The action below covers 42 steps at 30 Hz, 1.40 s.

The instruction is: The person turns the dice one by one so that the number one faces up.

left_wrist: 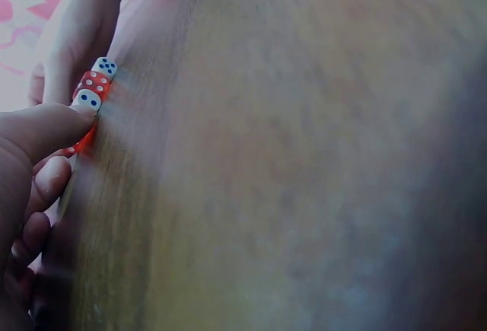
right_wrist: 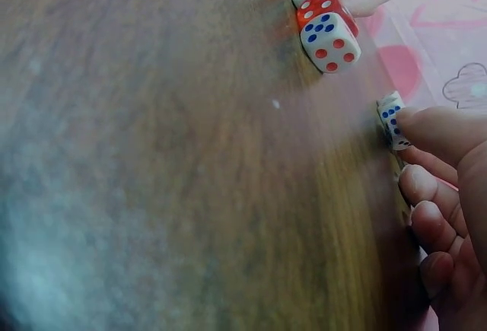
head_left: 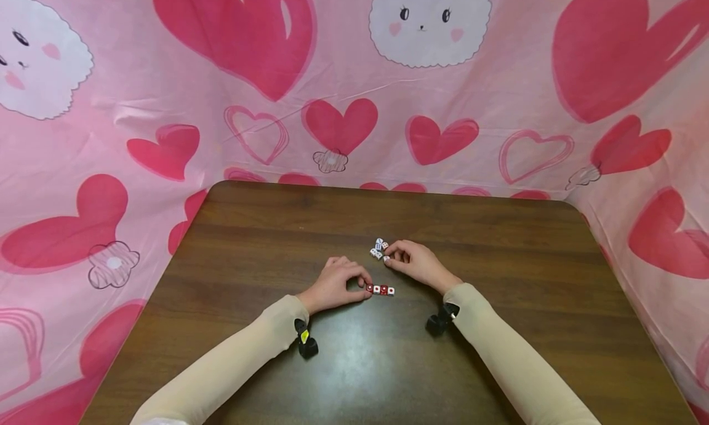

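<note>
A short row of alternating red and white dice lies on the table, ending at the right in a white die (head_left: 391, 291). My left hand (head_left: 338, 283) pinches the red die (head_left: 369, 288) at the row's left end between thumb and forefinger. In the left wrist view its thumb (left_wrist: 65, 127) partly covers that die. Farther back, my right hand (head_left: 418, 264) holds a white die (right_wrist: 393, 120) at the tips of its thumb and forefinger. Several loose white dice (head_left: 378, 246) lie clustered just left of those fingertips, some touching one another.
The brown wooden table (head_left: 266, 228) has rounded far corners. Pink cloth (head_left: 343, 74) with hearts and white cartoon faces hangs behind it and along both sides. A dark strap with a small black device (head_left: 307, 348) sits on the left wrist; another device (head_left: 436, 325) hangs at the right.
</note>
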Tool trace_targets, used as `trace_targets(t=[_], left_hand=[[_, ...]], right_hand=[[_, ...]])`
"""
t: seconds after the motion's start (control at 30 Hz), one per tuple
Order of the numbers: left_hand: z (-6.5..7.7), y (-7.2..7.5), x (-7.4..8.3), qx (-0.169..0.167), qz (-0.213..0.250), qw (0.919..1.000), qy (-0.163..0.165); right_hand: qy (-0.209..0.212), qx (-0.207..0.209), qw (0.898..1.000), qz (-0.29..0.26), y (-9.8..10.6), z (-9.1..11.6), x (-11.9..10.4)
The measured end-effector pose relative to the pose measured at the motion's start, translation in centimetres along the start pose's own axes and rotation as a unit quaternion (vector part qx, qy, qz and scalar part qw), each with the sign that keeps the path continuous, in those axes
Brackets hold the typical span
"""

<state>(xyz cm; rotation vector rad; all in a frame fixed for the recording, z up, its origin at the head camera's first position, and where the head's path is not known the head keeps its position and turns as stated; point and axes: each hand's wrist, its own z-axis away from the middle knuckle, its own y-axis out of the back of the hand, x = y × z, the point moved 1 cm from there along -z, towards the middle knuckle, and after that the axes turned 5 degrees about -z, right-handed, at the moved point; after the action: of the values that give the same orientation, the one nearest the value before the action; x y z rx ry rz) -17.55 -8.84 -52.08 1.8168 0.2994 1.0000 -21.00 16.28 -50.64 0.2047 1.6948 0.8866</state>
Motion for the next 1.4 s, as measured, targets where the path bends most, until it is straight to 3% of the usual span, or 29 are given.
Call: trace_targets(t=[1.4], left_hand=[[0.08,0.16,0.31,0.005,-0.003,1.0000,-0.001]], right_hand=[[0.008,-0.002,1.000,0.014,0.03,0.26,0.19]])
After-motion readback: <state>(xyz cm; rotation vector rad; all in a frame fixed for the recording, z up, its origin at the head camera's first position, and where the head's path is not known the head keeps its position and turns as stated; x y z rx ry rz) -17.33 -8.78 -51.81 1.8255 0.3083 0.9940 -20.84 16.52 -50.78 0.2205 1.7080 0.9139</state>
